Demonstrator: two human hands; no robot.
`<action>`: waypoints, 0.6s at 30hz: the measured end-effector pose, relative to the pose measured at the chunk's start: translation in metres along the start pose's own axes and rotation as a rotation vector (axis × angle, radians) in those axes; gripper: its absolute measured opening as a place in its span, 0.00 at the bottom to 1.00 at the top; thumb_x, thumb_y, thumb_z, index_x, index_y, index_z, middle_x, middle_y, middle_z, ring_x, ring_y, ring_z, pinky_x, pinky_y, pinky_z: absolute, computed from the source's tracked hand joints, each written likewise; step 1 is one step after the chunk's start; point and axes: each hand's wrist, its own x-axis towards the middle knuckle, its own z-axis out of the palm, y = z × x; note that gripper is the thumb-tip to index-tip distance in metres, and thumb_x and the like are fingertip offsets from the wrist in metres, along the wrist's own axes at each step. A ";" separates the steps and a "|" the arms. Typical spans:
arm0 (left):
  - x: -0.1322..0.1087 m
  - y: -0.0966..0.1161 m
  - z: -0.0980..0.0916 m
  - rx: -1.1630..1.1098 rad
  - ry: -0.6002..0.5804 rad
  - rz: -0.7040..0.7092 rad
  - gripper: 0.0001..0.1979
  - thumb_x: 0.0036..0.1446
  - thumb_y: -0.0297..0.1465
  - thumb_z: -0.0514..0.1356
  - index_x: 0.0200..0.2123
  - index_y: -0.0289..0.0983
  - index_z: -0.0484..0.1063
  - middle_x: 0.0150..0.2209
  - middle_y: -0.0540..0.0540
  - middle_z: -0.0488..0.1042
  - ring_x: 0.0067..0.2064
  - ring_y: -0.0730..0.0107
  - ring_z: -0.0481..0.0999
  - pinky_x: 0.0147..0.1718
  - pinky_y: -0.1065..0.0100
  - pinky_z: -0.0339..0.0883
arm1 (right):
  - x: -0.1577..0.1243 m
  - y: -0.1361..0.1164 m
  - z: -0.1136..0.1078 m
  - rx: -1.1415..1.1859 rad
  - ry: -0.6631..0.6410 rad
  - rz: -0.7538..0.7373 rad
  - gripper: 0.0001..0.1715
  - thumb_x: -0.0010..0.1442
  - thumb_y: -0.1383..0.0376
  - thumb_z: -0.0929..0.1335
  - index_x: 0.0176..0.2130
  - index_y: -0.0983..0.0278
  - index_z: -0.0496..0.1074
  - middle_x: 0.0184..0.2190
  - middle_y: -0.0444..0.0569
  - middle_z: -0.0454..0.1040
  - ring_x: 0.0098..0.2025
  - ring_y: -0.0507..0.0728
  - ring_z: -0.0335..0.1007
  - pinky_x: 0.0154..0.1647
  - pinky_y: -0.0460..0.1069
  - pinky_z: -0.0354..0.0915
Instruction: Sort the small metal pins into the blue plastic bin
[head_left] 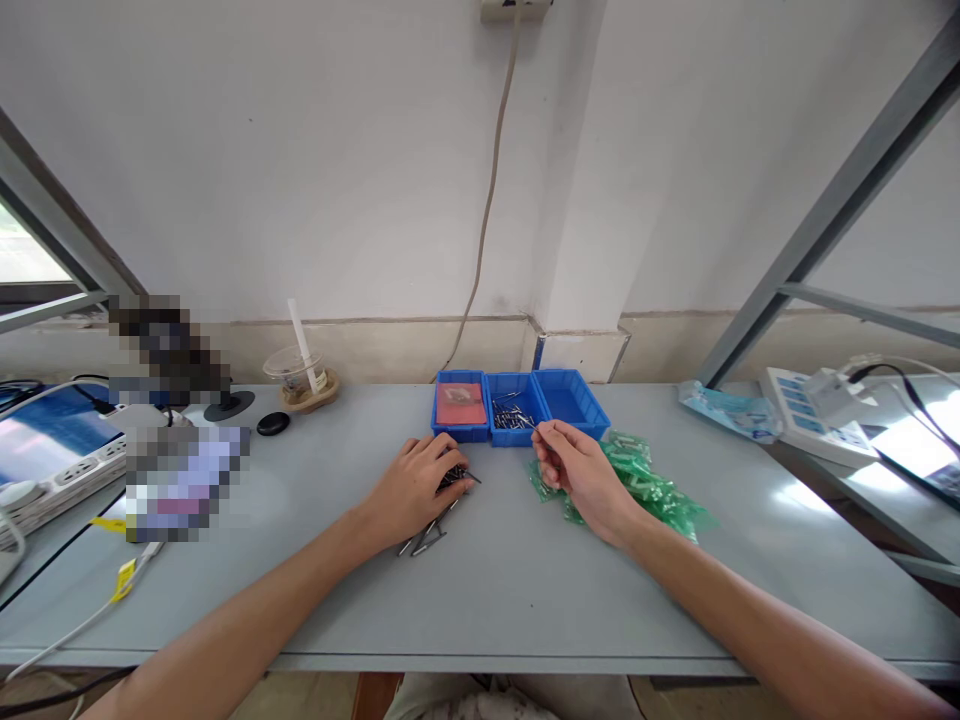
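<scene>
The right hand's (pixel 576 460) grip is narrow, thumb and fingertips pinched on a slim metal pin (pixel 531 424) at the front right corner of the middle bin (pixel 512 438), a blue, straight-walled plastic box. The left hand (pixel 414 483) curves over a dark, glossy cluster (pixel 454 476) in front and left of that bin; whether its grip is closed on any piece, I cannot tell. Smooth, silvery rods (pixel 429 540) fan out beneath its palm. Short metal pieces (pixel 510 414) lie jumbled inside the middle bin. Touching its left side, a matching bin (pixel 460 436) holds a flat, reddish packet (pixel 460 408); on its right side stands a third bin (pixel 568 398). Crinkled green plastic bags (pixel 660 492) lie to its front right. The table (pixel 487 600) is smooth grey; behind the bin rises a plain white wall (pixel 360 180) with a hanging cable (pixel 491 180).
</scene>
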 end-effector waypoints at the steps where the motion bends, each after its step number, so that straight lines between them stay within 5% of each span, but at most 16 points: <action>1: 0.000 0.000 0.000 0.001 -0.003 0.000 0.09 0.74 0.39 0.59 0.47 0.40 0.75 0.50 0.46 0.74 0.48 0.61 0.76 0.48 0.58 0.64 | 0.000 0.000 0.000 -0.005 0.004 -0.007 0.21 0.68 0.48 0.71 0.35 0.62 0.72 0.30 0.42 0.67 0.25 0.48 0.57 0.24 0.45 0.56; 7: -0.001 0.002 -0.003 -0.017 -0.029 -0.015 0.10 0.74 0.40 0.59 0.48 0.41 0.75 0.50 0.46 0.75 0.49 0.59 0.75 0.49 0.57 0.66 | 0.000 0.000 0.000 -0.124 -0.039 -0.100 0.20 0.69 0.48 0.70 0.53 0.56 0.74 0.38 0.45 0.76 0.26 0.50 0.66 0.23 0.46 0.59; 18: -0.006 0.013 -0.013 -0.097 -0.179 0.004 0.41 0.57 0.63 0.64 0.65 0.45 0.67 0.64 0.39 0.66 0.64 0.41 0.65 0.61 0.43 0.62 | 0.002 0.006 -0.002 -0.224 -0.031 -0.140 0.15 0.69 0.52 0.69 0.48 0.58 0.73 0.35 0.43 0.74 0.28 0.50 0.64 0.26 0.47 0.60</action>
